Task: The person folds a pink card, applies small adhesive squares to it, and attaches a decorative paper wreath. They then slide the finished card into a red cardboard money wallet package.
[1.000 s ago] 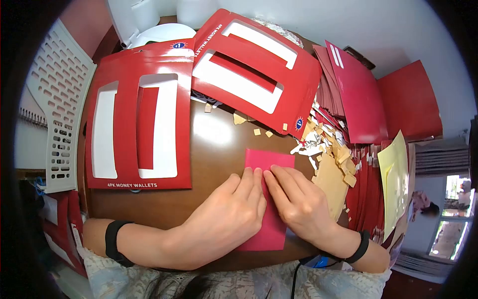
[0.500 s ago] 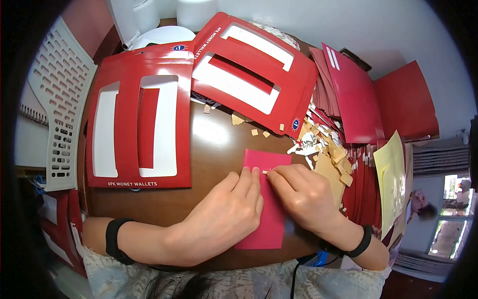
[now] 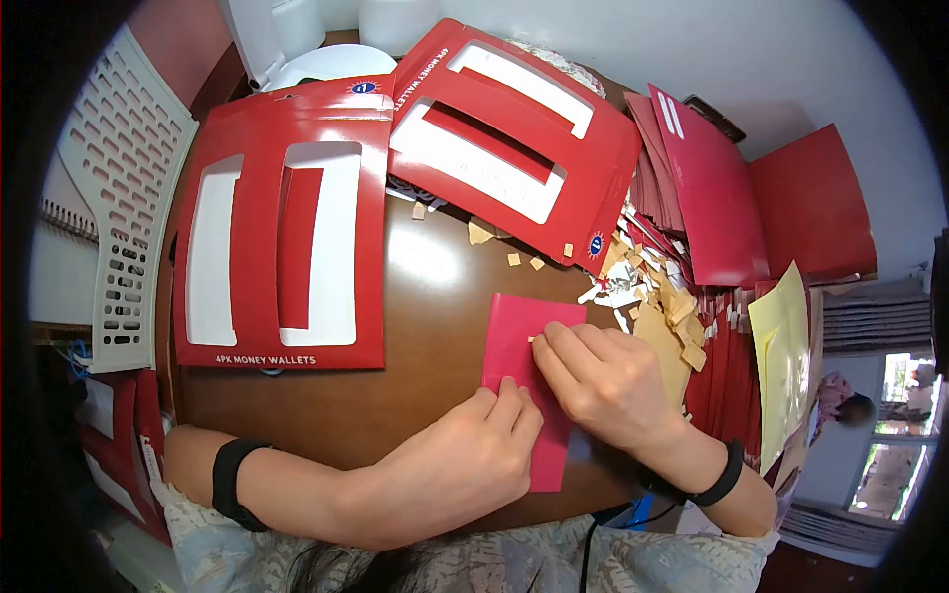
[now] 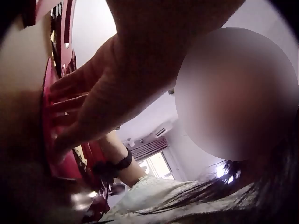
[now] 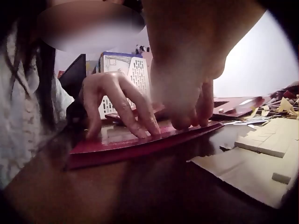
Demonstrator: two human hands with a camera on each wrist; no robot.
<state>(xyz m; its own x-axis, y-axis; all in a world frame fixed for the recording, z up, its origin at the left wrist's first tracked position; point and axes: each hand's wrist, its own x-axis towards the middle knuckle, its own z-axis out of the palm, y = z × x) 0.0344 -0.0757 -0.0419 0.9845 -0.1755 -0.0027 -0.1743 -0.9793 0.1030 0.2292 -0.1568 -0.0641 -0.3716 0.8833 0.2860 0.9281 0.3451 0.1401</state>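
A magenta paper packet (image 3: 552, 435) lies lengthwise before the person, crossing the wood table. On its upper part sits a small tan square (image 3: 531, 339). The right hand (image 3: 611, 381) has its bent fingertips right beside that square; whether they pinch it I cannot tell. Lower down, the left hand (image 3: 465, 460) rests its fingertips on the packet near the middle. In the right wrist view, the left hand (image 5: 119, 100) stands with spread fingers touching the packet (image 5: 140, 147). The left wrist view has the left hand's fingers (image 4: 70, 102) against the packet, partly in shadow.
Two red printed wallet sleeves (image 3: 336, 361) lie at the back and left. Paper scraps (image 3: 633, 277) and a tan card (image 3: 652, 331) are heaped at the right, near a stack of red packets (image 3: 722, 385) and a yellow sheet (image 3: 781, 366). A white perforated basket (image 3: 129, 198) stands left.
The left hand has slid down the packet from its upper part to the middle. The right fingertips drew back slightly at first, and the small tan square came into view beside them.
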